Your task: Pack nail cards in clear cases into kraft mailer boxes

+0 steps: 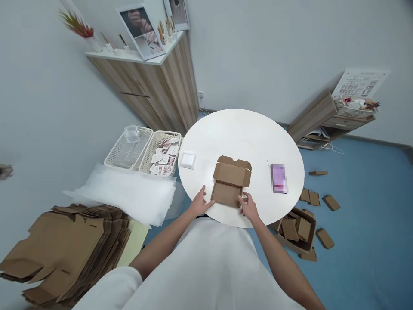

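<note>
Well, open cardboard box point(228, 191) between 2 hands point(199, 204) point(249, 209)

Brown cardboard mailer box point(227, 193), folded into a shallow tray, sits flat and slightly skewed between left hand point(200, 203) at its near-left corner and right hand point(248, 207) at its right wall, lid open pointing away from both, side flaps splayed, front edge notched.

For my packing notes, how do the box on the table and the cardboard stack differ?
The box is folded into shape, its lid open; the stack is unfolded sheets. The box is single, the stack many layers. The box sits on the table; the stack is left of it. Both are brown cardboard.
</note>
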Tool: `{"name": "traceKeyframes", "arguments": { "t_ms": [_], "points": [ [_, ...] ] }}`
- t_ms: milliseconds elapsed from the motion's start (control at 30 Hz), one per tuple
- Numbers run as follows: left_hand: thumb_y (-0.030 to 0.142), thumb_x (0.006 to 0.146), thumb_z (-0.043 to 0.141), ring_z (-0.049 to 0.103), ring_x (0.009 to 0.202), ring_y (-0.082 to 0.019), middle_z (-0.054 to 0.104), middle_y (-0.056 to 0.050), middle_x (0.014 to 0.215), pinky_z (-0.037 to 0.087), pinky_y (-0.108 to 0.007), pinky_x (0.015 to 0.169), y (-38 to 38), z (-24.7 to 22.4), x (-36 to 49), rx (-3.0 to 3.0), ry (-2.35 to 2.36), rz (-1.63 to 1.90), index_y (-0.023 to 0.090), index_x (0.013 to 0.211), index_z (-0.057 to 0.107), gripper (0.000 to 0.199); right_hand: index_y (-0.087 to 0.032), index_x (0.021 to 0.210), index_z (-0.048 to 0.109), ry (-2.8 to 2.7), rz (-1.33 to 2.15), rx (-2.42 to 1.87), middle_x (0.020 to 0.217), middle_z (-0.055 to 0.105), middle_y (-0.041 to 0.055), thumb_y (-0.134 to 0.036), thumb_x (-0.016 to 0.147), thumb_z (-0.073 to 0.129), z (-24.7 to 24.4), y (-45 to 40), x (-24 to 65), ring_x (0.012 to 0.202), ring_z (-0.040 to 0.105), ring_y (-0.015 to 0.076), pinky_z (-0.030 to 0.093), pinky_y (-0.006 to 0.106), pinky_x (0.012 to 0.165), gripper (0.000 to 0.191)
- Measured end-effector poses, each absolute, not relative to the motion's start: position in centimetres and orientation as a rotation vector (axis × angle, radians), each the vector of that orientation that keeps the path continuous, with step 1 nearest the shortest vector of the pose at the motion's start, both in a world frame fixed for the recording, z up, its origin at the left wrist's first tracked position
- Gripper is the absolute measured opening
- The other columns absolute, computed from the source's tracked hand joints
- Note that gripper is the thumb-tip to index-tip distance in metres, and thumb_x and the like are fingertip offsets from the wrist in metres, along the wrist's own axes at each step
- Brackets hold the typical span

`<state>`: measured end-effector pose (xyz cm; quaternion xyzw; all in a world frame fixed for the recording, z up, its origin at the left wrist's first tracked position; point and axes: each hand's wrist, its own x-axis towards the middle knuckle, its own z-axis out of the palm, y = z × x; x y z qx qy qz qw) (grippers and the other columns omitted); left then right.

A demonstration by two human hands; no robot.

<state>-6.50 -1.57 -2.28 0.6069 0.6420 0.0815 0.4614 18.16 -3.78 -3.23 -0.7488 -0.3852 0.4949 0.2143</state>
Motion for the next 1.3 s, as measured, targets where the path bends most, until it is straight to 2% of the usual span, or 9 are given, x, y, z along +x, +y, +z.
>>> {"name": "traceKeyframes", "arguments": {
  "t_ms": [100,200,433,600,733,967,1100,1200,1300],
  "points": [
    [0.050,0.074,0.051,0.056,0.091,-0.018,0.047,-0.012,0.122,0.043,-0.030,0.083,-2.3,-2.8,-6.4,1.353,1.529,0.284,0.017,0.134,0.023,0.074,-0.026,0.121,0.035,-0.932,1.527,-1.893,0.114,0.050,0.0087,-0.055,0.072,0.045,-3.4,-4.5,18.2,0.049,0.058,0.0099,0.047,0.025,0.043,0.057],
    [0.046,0.076,0.050,0.055,0.096,-0.017,0.046,-0.012,0.123,0.043,-0.030,0.084,-2.1,-3.1,-5.0,1.287,1.504,0.342,0.017,0.132,0.028,0.066,-0.027,0.121,0.035,-0.837,1.569,-1.778,0.118,0.047,0.0087,-0.053,0.072,0.047,-3.6,-4.5,18.4,0.058,0.061,0.0116,0.050,0.027,0.048,0.057],
    [0.046,0.078,0.049,0.049,0.107,-0.019,0.039,-0.011,0.132,0.042,-0.030,0.087,-0.7,-3.0,-0.6,1.289,1.476,0.368,0.020,0.134,0.024,0.066,-0.028,0.124,0.034,-0.759,1.553,-1.689,0.125,0.041,0.0093,-0.051,0.072,0.049,-3.9,-2.8,21.2,0.070,0.062,0.0138,0.052,0.027,0.052,0.059],
    [0.045,0.080,0.046,0.049,0.106,-0.018,0.041,-0.009,0.130,0.042,-0.028,0.086,0.4,-2.4,1.2,1.337,1.471,0.345,0.022,0.132,0.028,0.060,-0.027,0.123,0.036,-0.777,1.537,-1.662,0.124,0.043,0.0088,-0.050,0.072,0.050,-4.9,-1.5,22.7,0.074,0.062,0.0140,0.050,0.026,0.060,0.058],
    [0.045,0.080,0.045,0.048,0.106,-0.019,0.042,-0.008,0.129,0.041,-0.030,0.085,0.6,-2.1,1.9,1.370,1.511,0.304,0.024,0.131,0.028,0.058,-0.025,0.123,0.037,-0.849,1.478,-1.660,0.124,0.042,0.0098,-0.049,0.070,0.052,-6.1,-1.5,23.0,0.078,0.060,0.0155,0.050,0.028,0.061,0.061],
    [0.047,0.076,0.051,0.041,0.115,-0.021,0.032,-0.012,0.135,0.041,-0.029,0.087,0.0,-3.3,1.9,1.278,1.574,0.270,0.019,0.136,0.013,0.077,-0.023,0.129,0.028,-0.954,1.391,-1.687,0.125,0.037,0.0113,-0.050,0.068,0.054,-7.0,-2.7,23.1,0.079,0.057,0.0148,0.049,0.032,0.068,0.071],
    [0.048,0.076,0.050,0.040,0.116,-0.021,0.030,-0.011,0.136,0.041,-0.029,0.086,0.0,-3.7,1.6,1.261,1.550,0.273,0.020,0.137,0.010,0.078,-0.022,0.130,0.026,-1.002,1.341,-1.727,0.124,0.037,0.0111,-0.051,0.069,0.053,-6.9,-2.9,22.9,0.078,0.055,0.0141,0.048,0.033,0.072,0.072],
    [0.046,0.076,0.051,0.039,0.116,-0.022,0.030,-0.012,0.136,0.041,-0.031,0.087,0.1,-3.5,1.2,1.258,1.523,0.284,0.021,0.137,0.011,0.077,-0.021,0.130,0.025,-1.036,1.170,-1.788,0.120,0.037,0.0115,-0.050,0.071,0.051,-6.8,-3.4,22.6,0.071,0.051,0.0116,0.046,0.034,0.073,0.071],
    [0.045,0.076,0.051,0.038,0.117,-0.023,0.029,-0.013,0.136,0.042,-0.033,0.086,0.2,-3.4,0.1,1.282,1.494,0.334,0.021,0.137,0.013,0.075,-0.020,0.131,0.021,-1.029,0.849,-1.864,0.116,0.034,0.0116,-0.048,0.073,0.049,-6.2,-4.1,22.2,0.064,0.044,0.0093,0.046,0.033,0.069,0.070]
  ]
}}
